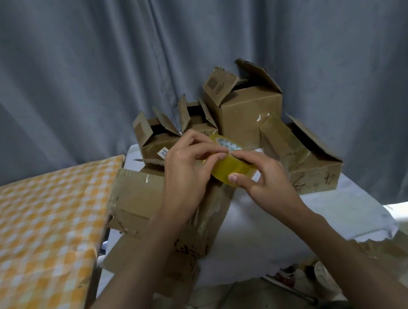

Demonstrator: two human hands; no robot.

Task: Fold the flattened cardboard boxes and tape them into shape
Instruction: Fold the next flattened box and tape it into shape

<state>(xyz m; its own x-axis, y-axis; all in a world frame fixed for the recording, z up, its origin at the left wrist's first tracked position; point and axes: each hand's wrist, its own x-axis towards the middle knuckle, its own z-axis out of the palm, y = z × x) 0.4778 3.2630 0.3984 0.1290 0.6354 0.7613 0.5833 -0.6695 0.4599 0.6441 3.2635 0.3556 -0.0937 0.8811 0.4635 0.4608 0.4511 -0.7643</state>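
Observation:
A roll of yellowish clear tape [232, 166] is held up above the small table. My right hand [263, 179] grips the roll from below, thumb on its near side. My left hand [189, 173] pinches at the roll's top edge with thumb and fingertips. Directly under my left hand stands a folded cardboard box [137, 200] with old tape on its top and black writing on its side. Behind it stand several folded boxes with open flaps [252, 108], and another lies on its side at the right [307, 164].
The small table [316, 216] has a white cover and folding metal legs. A table with an orange checked cloth [30, 237] adjoins on the left. A grey curtain [101, 63] hangs behind. Flat cardboard [392, 252] lies on the floor at the right.

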